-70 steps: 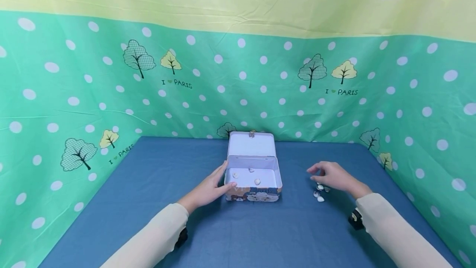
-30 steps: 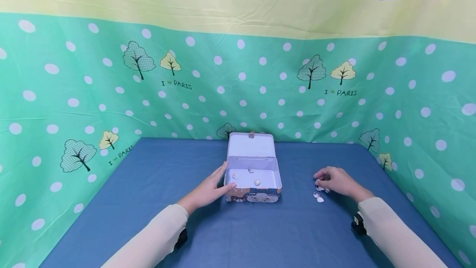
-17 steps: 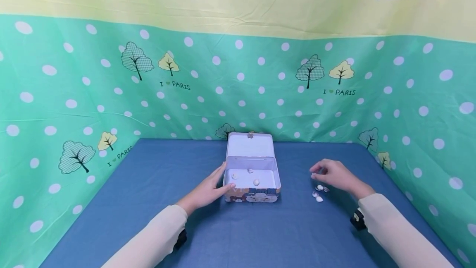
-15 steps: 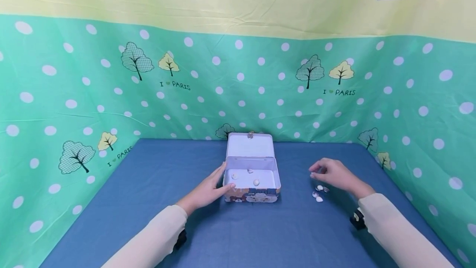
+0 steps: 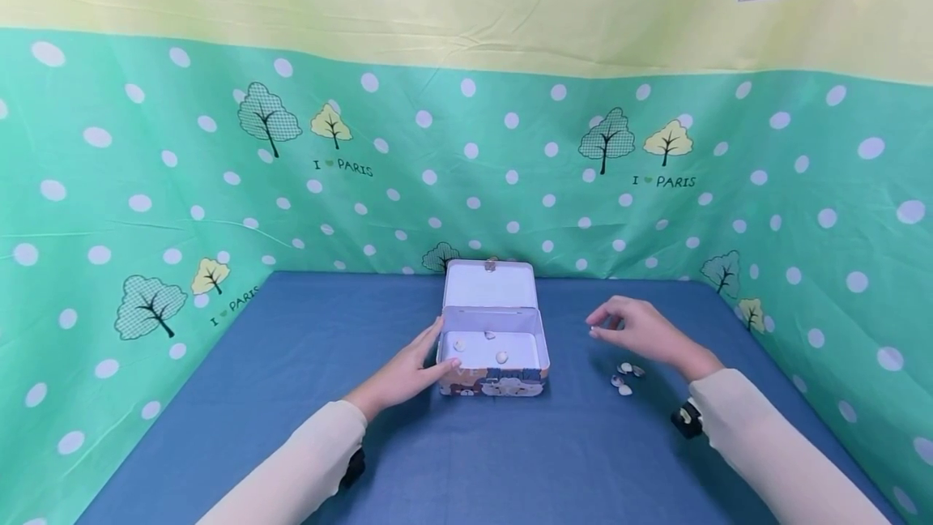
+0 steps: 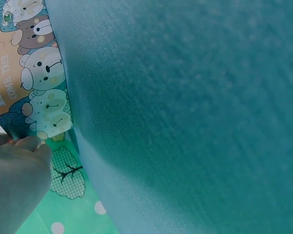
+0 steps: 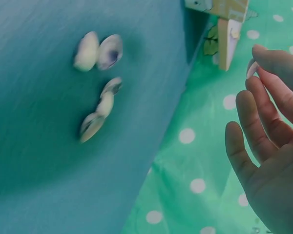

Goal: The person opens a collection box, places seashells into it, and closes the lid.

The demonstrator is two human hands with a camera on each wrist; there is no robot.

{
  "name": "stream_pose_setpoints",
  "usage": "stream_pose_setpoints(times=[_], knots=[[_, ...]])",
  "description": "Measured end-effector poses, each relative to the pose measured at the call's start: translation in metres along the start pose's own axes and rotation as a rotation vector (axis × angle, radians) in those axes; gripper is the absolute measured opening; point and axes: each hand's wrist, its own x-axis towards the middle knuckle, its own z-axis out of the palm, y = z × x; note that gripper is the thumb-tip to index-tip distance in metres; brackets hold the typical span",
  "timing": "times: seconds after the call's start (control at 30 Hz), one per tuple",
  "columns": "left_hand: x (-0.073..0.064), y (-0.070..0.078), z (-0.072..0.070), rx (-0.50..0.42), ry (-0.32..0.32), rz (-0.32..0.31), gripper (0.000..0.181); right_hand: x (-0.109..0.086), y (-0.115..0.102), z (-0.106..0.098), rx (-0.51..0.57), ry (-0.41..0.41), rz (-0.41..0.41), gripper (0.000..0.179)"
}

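My left hand (image 5: pixel 399 377) holds the left side of a small tin box (image 5: pixel 513 386), its thumb over the front rim. The tin has cartoon bears on its outside, and its white lid (image 5: pixel 490 285) stands raised at the back. Three seashells lie apart inside on the white floor, one (image 5: pixel 501 357) near the front. To the right of the tin, my right hand (image 5: pixel 645 330) is raised above the table, pinching a seashell (image 7: pixel 251 69) between thumb and fingertip. Below and in front of this hand lies a small group of several seashells (image 7: pixel 87 51).
A blue cloth (image 5: pixel 466 460) covers the table. Behind it and along both sides hangs a green and yellow curtain (image 5: pixel 474 128) with dots and trees. Dark devices are strapped at both wrists, the right one (image 5: pixel 688 420) beside the sleeve.
My right hand dipped to the seashell group, then rose with one seashell and moved left toward the tin. The left hand has stayed on the tin.
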Motion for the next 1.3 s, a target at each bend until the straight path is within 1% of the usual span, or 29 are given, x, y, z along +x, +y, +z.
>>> stream_pose_setpoints(times=[0.2, 0.5, 0.7, 0.87, 1.07, 1.3], knots=[[0.000, -0.001, -0.001, 0.010, 0.001, 0.010, 0.091, 0.012, -0.014, 0.006, -0.013, -0.014, -0.039, 0.014], [0.001, -0.001, -0.001, 0.003, 0.001, 0.010, 0.091, 0.034, -0.039, 0.019, 0.017, -0.030, -0.093, 0.014], [0.002, -0.001, -0.002, 0.014, -0.004, 0.009, 0.092, 0.049, -0.055, 0.030, 0.029, -0.028, -0.183, 0.013], [0.002, -0.001, -0.001, 0.016, -0.004, 0.011, 0.092, 0.059, -0.069, 0.035, 0.056, -0.046, -0.252, 0.016], [0.002, 0.000, -0.001, 0.026, -0.012, 0.001, 0.092, 0.069, -0.080, 0.045, 0.054, -0.084, -0.264, 0.016], [0.002, 0.000, -0.001, 0.016, -0.005, -0.005, 0.091, 0.080, -0.084, 0.061, 0.043, -0.122, -0.256, 0.017]])
